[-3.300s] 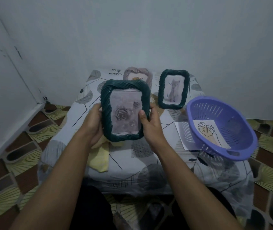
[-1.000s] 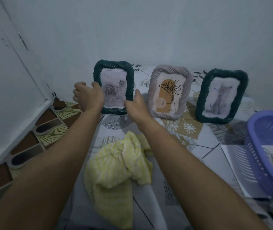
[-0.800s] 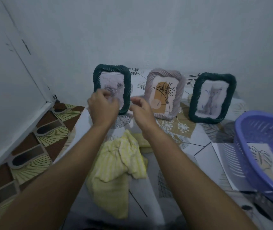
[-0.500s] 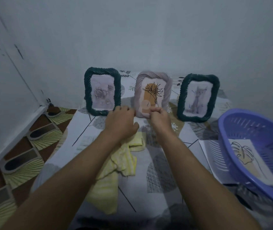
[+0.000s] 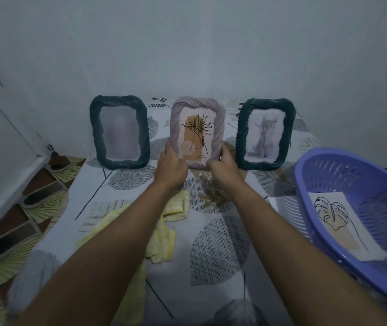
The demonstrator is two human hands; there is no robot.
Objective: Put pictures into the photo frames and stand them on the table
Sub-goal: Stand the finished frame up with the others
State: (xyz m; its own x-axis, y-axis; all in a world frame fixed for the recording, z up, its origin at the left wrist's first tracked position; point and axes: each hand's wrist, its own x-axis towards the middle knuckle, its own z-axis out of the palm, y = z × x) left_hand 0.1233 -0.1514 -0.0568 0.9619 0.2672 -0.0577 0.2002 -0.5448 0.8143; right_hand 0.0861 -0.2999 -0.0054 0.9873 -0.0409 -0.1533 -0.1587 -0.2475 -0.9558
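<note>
Three frames stand in a row at the back of the table point(image 5: 220, 245), against the wall. A dark green frame point(image 5: 119, 131) with a blurred picture is on the left. In the middle is a pale pink frame point(image 5: 198, 118) with a plant drawing. My left hand point(image 5: 172, 167) grips its lower left edge and my right hand point(image 5: 223, 169) grips its lower right edge. On the right, a second dark green frame point(image 5: 265, 132) shows a grey cat.
A purple plastic basket point(image 5: 361, 208) at the right holds a loose leaf drawing point(image 5: 343, 224). A white sheet point(image 5: 286, 208) lies under its left side. A crumpled yellow cloth point(image 5: 159, 231) lies under my left forearm. Patterned floor tiles point(image 5: 34, 201) run along the left.
I stood the left green frame at the back and let go of it. Both hands then moved right and took hold of the pink frame's lower edges.
</note>
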